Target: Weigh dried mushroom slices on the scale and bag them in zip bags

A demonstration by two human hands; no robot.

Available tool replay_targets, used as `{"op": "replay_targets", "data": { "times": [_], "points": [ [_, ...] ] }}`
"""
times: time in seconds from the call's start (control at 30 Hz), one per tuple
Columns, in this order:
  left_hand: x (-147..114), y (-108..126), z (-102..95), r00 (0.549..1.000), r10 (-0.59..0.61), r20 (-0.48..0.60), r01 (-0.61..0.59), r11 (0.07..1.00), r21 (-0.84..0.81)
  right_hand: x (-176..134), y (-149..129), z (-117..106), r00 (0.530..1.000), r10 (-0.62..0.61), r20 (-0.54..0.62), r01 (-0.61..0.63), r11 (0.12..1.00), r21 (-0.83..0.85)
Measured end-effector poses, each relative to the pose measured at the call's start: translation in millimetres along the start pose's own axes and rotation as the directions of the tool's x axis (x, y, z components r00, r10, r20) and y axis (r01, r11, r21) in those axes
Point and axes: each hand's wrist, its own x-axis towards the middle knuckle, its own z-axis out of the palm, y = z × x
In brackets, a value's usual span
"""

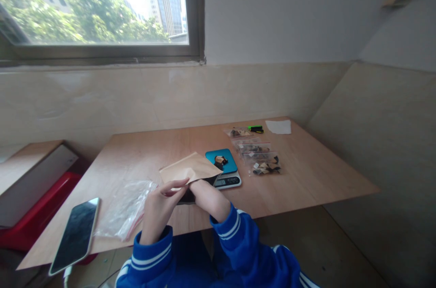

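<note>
Plainly, the left hand (160, 206) pinches the near edge of the brown bag (189, 167), at nine o'clock from the scale (234, 181); the right hand (209, 198), angled toward eleven o'clock, disappears beneath it, its grip impossible to tell.

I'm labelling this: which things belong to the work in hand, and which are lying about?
Likely in use: brown bag, left hand pinching it, right hand seemingly inside; scale bearing a small piece; filled clear bags; perhaps crumpled plastic.
Probably lying about: phone, white sheet, green-and-black item.
</note>
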Motion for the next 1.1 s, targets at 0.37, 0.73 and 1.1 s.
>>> {"op": "replay_targets", "data": {
  "times": [0.37, 0.73, 1.1],
  "points": [
    [11.2, 13.7, -7.2, 0.992, -0.058, -0.116, 0.074, 0.987, 0.145, -6.5, -9.1, -63.2, 0.999, -0.035, -0.020, 0.039, 0.953, 0.300],
    [14.4, 8.2, -3.8, 0.977, -0.085, -0.196, 0.118, 0.980, 0.163, -28.2, 59.2, -89.6, 0.945, 0.237, -0.224, 0.010, 0.667, 0.745],
    [12.2, 5.3, -1.1, 0.976, -0.076, -0.203, 0.107, 0.983, 0.150, -22.1, 144.4, -17.4, 0.744, 0.381, -0.549, -0.175, 0.904, 0.390]
  ]
}}
